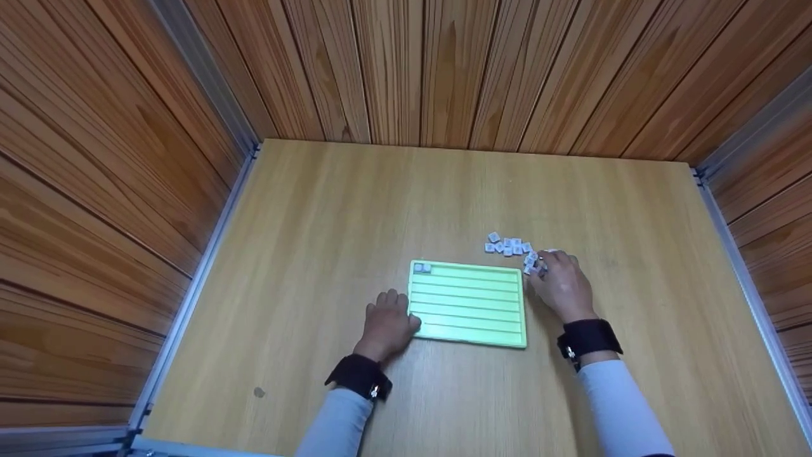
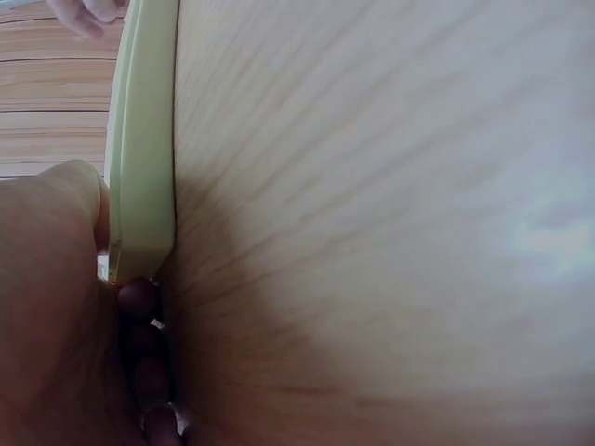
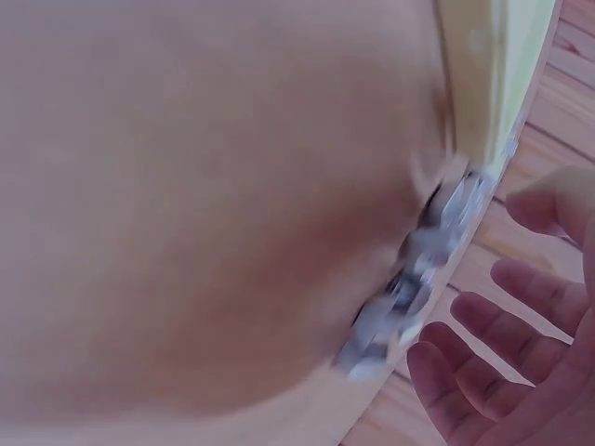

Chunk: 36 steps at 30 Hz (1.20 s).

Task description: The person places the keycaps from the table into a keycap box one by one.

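Observation:
A light green ridged tray (image 1: 469,311) lies flat on the table, with two small pale tiles (image 1: 422,268) in its top row at the left end. My left hand (image 1: 387,324) is at the tray's left edge. In the left wrist view its thumb (image 2: 79,190) lies over the rim and its fingers are beside the tray's side wall, holding it. Past the tray's upper right corner, several small white square tiles (image 1: 507,246) lie in a loose cluster. Over the near end of that cluster is my right hand (image 1: 563,285); its fingers (image 3: 507,334) look spread and loosely bent beside the blurred tiles (image 3: 409,279).
The wooden table (image 1: 342,209) is enclosed by plank walls (image 1: 444,76) at the back and sides, with metal rails (image 1: 196,292) along its side edges. A small dark spot (image 1: 259,392) marks the table at the front left.

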Each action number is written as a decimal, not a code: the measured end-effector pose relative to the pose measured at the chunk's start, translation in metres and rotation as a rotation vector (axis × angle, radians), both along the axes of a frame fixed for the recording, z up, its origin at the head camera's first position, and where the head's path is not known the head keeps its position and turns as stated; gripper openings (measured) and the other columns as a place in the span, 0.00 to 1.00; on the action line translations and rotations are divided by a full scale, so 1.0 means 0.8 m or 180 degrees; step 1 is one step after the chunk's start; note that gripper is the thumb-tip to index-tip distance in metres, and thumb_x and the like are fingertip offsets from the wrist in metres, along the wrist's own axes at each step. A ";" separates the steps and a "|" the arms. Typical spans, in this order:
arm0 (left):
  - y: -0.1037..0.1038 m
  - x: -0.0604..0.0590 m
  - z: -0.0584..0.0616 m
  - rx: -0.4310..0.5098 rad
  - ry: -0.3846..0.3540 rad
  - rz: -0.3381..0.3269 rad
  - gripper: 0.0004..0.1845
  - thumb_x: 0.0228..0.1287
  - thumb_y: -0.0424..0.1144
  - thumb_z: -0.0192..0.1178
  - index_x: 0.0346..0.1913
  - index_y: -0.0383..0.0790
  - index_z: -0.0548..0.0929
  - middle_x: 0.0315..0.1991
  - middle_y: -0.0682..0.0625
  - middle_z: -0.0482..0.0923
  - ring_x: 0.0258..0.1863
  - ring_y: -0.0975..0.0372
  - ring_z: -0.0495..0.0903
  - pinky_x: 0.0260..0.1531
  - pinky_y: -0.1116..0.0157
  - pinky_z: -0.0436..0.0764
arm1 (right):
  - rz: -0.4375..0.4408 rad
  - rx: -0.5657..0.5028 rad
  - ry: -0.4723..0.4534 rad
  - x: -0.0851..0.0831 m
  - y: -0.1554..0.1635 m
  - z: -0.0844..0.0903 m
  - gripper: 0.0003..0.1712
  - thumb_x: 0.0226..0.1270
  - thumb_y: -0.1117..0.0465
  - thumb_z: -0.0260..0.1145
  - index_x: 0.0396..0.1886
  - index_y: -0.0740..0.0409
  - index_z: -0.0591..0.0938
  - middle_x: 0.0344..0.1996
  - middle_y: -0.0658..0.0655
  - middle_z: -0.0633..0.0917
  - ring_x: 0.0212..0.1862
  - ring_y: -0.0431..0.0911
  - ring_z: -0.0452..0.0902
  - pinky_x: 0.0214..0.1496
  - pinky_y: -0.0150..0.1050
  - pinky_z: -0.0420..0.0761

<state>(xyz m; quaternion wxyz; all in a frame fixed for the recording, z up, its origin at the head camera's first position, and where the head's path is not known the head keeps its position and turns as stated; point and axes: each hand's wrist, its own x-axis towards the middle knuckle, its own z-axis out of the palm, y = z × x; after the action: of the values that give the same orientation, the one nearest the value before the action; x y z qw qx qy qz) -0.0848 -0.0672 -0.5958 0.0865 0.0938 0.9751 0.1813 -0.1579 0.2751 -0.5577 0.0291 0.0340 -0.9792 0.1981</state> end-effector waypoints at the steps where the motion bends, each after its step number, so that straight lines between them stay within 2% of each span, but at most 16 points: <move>1: 0.000 0.000 0.000 0.0009 0.0012 0.0001 0.11 0.61 0.47 0.51 0.35 0.43 0.66 0.36 0.50 0.58 0.39 0.55 0.59 0.36 0.58 0.62 | -0.0019 -0.0002 -0.0008 0.001 0.005 0.000 0.28 0.65 0.60 0.67 0.63 0.69 0.77 0.58 0.73 0.77 0.61 0.67 0.71 0.58 0.61 0.75; 9: 0.000 -0.001 0.005 0.0045 0.0049 0.0014 0.11 0.60 0.46 0.52 0.36 0.42 0.68 0.36 0.49 0.60 0.38 0.55 0.61 0.36 0.57 0.63 | -0.0088 -0.0025 0.0012 0.004 0.034 0.002 0.27 0.64 0.65 0.63 0.63 0.68 0.77 0.56 0.74 0.77 0.60 0.69 0.71 0.54 0.64 0.74; 17: 0.000 0.000 0.007 0.0020 0.0099 0.0031 0.11 0.59 0.46 0.51 0.36 0.41 0.71 0.35 0.49 0.62 0.37 0.54 0.62 0.35 0.56 0.65 | -0.0195 0.0022 -0.0104 0.006 0.042 -0.003 0.27 0.65 0.66 0.61 0.64 0.69 0.76 0.58 0.73 0.76 0.60 0.68 0.70 0.56 0.63 0.74; 26: 0.001 0.001 0.002 0.0025 0.0169 0.0062 0.11 0.58 0.46 0.53 0.35 0.41 0.71 0.35 0.49 0.62 0.37 0.54 0.63 0.34 0.56 0.64 | 0.0040 -0.0002 -0.0077 0.008 0.050 -0.010 0.26 0.63 0.72 0.59 0.62 0.69 0.77 0.57 0.73 0.75 0.59 0.70 0.70 0.54 0.65 0.73; 30: 0.002 0.002 0.000 0.0023 0.0135 0.0069 0.11 0.59 0.46 0.52 0.36 0.41 0.71 0.35 0.49 0.62 0.37 0.54 0.63 0.35 0.56 0.64 | 0.0103 -0.0045 -0.0068 0.007 0.051 -0.014 0.21 0.65 0.75 0.58 0.58 0.70 0.80 0.55 0.71 0.78 0.58 0.68 0.70 0.54 0.63 0.74; 36: 0.002 0.002 0.005 0.0023 0.0085 0.0067 0.12 0.60 0.46 0.53 0.37 0.41 0.72 0.35 0.49 0.63 0.38 0.54 0.63 0.36 0.56 0.65 | 0.0062 -0.0134 0.0067 0.004 0.054 -0.018 0.14 0.66 0.77 0.56 0.47 0.70 0.83 0.47 0.69 0.82 0.51 0.65 0.74 0.52 0.59 0.74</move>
<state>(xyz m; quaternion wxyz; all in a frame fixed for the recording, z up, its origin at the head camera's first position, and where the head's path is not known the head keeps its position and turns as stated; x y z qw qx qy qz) -0.0832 -0.0654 -0.5915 0.0713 0.0863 0.9765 0.1844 -0.1549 0.3180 -0.5719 0.0382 0.0450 -0.9740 0.2186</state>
